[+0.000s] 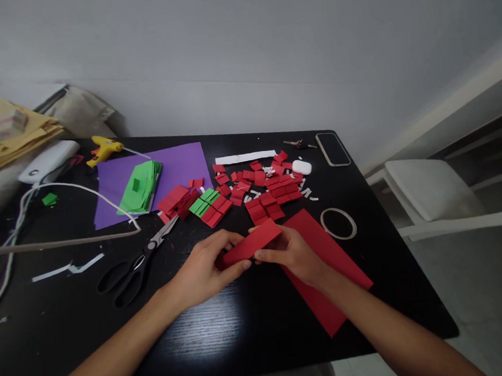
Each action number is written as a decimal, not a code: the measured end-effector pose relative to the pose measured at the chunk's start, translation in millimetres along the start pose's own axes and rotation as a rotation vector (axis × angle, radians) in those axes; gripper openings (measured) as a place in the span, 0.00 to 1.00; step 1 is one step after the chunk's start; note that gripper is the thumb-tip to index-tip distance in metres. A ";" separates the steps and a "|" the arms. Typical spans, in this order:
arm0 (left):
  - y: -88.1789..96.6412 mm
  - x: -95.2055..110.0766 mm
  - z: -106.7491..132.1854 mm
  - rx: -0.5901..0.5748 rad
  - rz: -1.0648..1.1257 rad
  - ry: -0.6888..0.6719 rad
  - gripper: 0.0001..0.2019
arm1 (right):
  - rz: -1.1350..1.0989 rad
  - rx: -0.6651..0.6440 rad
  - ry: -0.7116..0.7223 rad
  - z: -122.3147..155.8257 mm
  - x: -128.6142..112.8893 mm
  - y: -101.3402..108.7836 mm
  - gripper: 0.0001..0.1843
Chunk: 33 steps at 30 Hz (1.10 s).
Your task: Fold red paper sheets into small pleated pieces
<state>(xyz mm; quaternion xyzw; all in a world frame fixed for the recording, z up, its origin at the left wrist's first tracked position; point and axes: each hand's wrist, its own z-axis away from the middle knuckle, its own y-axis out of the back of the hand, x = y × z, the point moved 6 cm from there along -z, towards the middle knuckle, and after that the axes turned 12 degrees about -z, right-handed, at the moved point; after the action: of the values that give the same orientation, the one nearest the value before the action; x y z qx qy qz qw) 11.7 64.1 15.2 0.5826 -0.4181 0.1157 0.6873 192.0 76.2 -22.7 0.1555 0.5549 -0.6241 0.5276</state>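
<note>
A folded strip of red paper is held between both hands above the black table. My left hand grips its left end, thumb in front. On its right end, my right hand is closed with the thumb along the near side. Under my right forearm lies a larger red sheet. Just beyond the hands sit folded red paper pieces, and a green and red folded piece. Black-handled scissors rest with blades partly apart to the left of my left hand.
A purple sheet carries a stack of green paper; a yellow glue gun is behind. White cables cross the left side. Rightward are a tape ring, a white case, a phone and a white chair.
</note>
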 end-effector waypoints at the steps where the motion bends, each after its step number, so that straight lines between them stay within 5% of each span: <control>1: -0.1 -0.4 0.0 0.009 -0.010 -0.002 0.13 | -0.005 -0.006 0.002 -0.1 0.0 -0.4 0.27; 10: 0.0 1.3 1.1 0.046 -0.018 -0.008 0.15 | -0.009 0.018 0.035 0.4 -0.6 -1.1 0.27; 18: 4.3 2.2 1.3 0.118 0.014 0.058 0.14 | 0.006 0.005 0.115 0.5 -7.4 -7.6 0.18; 25: -11.8 -5.6 2.5 -0.020 0.432 0.257 0.18 | 0.057 0.042 0.107 4.8 -6.4 -9.5 0.19; 33: -23.6 -8.1 2.0 -0.062 0.522 0.282 0.17 | 0.084 0.002 0.117 6.2 -1.0 -13.1 0.17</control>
<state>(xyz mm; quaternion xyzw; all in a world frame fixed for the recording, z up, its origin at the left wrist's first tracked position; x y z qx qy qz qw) 21.0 58.0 -7.2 0.4122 -0.4574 0.3557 0.7031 183.9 69.1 -12.9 0.2156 0.5770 -0.5920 0.5198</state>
